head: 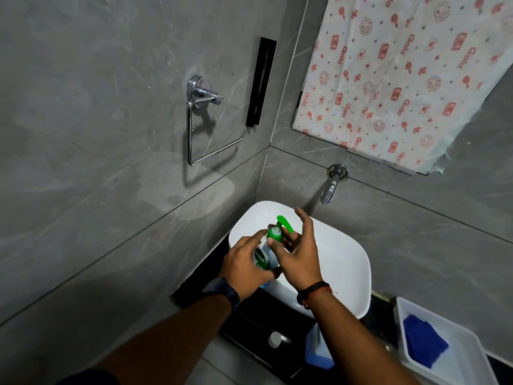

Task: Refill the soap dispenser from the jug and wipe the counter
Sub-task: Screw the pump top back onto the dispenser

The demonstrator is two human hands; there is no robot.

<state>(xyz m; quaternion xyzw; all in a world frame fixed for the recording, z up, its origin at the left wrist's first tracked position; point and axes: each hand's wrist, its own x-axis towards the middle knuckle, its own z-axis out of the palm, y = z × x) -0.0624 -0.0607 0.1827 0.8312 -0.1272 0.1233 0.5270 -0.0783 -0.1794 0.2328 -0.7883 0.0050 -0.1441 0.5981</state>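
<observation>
A clear soap dispenser [263, 258] with a green label and a green pump top [279, 229] is held above the white basin [344, 262]. My left hand [245, 266] wraps around its body. My right hand [298, 252] touches the green pump collar with thumb and fingertips, the other fingers spread. A pale blue jug [317, 350] stands on the black counter [249, 320] below my right forearm, partly hidden by it. A folded blue cloth [424, 341] lies in a white tray [469, 365] at the lower right.
A chrome tap [330, 187] juts from the grey tiled wall above the basin. A chrome towel ring [206, 126] and a black holder [261, 81] hang on the left wall. A small grey cap [274, 339] lies on the counter. A patterned sheet [402, 73] covers the mirror area.
</observation>
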